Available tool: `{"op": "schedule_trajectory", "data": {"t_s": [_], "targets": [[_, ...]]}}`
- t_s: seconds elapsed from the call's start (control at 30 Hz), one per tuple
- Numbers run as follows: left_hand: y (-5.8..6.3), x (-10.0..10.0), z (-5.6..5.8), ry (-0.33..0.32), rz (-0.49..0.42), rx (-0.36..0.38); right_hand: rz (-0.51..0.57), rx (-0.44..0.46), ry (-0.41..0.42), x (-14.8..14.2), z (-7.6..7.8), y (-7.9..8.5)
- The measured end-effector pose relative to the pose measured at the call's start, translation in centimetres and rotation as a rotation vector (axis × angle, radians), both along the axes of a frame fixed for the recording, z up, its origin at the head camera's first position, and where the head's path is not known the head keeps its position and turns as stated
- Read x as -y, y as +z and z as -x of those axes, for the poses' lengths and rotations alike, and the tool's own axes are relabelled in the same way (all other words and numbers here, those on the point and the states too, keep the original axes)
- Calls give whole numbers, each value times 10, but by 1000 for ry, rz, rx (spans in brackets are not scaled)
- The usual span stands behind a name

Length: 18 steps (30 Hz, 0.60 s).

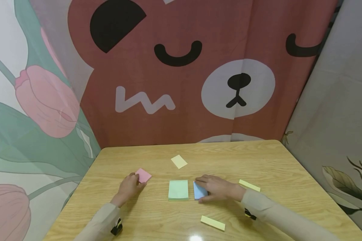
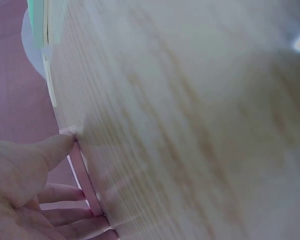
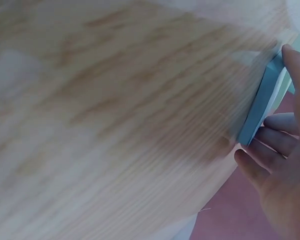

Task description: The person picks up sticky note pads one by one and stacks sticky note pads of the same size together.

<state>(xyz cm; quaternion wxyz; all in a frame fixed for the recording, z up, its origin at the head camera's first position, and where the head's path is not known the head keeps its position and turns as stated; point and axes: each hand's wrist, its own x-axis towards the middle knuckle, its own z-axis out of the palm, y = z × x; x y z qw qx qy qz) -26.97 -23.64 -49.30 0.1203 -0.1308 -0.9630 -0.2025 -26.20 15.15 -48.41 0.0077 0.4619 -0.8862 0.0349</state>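
In the head view, I am seeing the left hand (image 1: 129, 188) pinching a pink pad (image 1: 144, 174) on the table (image 1: 157, 217). The right hand (image 1: 218, 188) is holding a blue pad (image 1: 199, 192) (a green pad (image 1: 178, 189) is sitting just beside it). In the left wrist view, thumb and fingers are hugging the pink pad. In the right wrist view, they are hugging the blue pad.

Soft, even light fills the head view; white glare marks the near table (image 1: 151, 222), with faint shadows by the left hand (image 1: 129, 187) and right hand (image 1: 215, 188). Wrist views look hazy, the table blurred close up.
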Motion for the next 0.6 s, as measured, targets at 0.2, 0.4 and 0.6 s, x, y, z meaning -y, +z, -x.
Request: {"op": "schedule_trajectory", "data": {"t_s": [0.2,0.4,0.6], "targets": [[-2,1,0,-6,-3,-11,-14,6,-17,-9,-4,2],[-3,0,2,-4,-5,0,-7,23,-42,-20,-6,0],[-3,0,1,-3,0,-8,19,62,-70,-27,-6,-4]]}}
